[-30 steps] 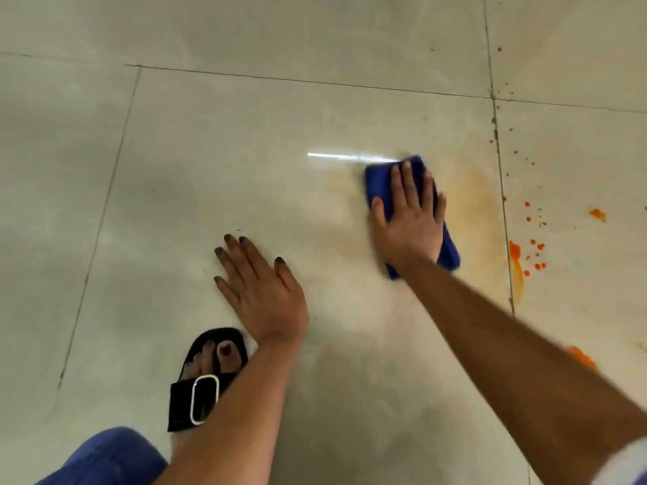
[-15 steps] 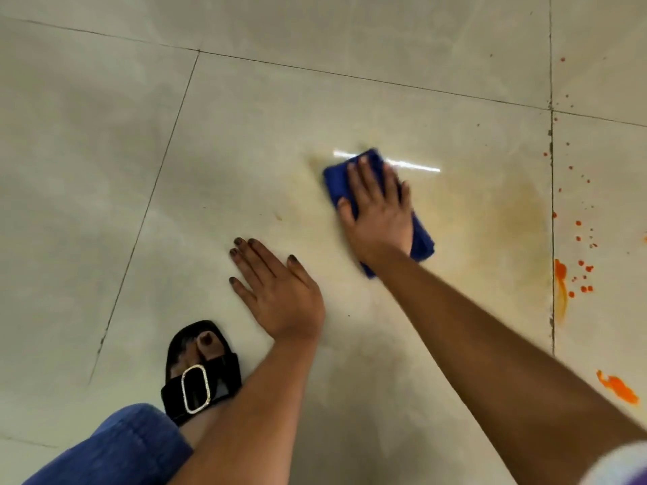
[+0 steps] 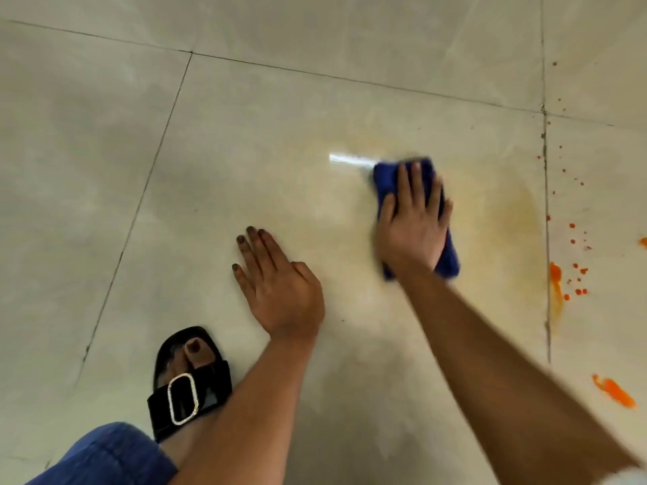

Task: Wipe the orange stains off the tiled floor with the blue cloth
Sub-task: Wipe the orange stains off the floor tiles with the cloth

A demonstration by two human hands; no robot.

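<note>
right hand (image 3: 413, 229) presses soft folded blue cloth (image 3: 385, 180)

Tiled floor (image 3: 245, 134); blue cloth (image 3: 384, 180), orange splatter (image 3: 555, 276)

Dark-polished nails (image 3: 241, 239); black sandal (image 3: 210, 376), sparkly oval buckle (image 3: 170, 397); blue denim trouser leg (image 3: 105, 456); white sleeve edge (image 3: 630, 477).

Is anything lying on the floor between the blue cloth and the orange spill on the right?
Nothing visible does. Between the cloth and the orange spill there is only bare tile with a faint yellow smear and a grout line.
</note>
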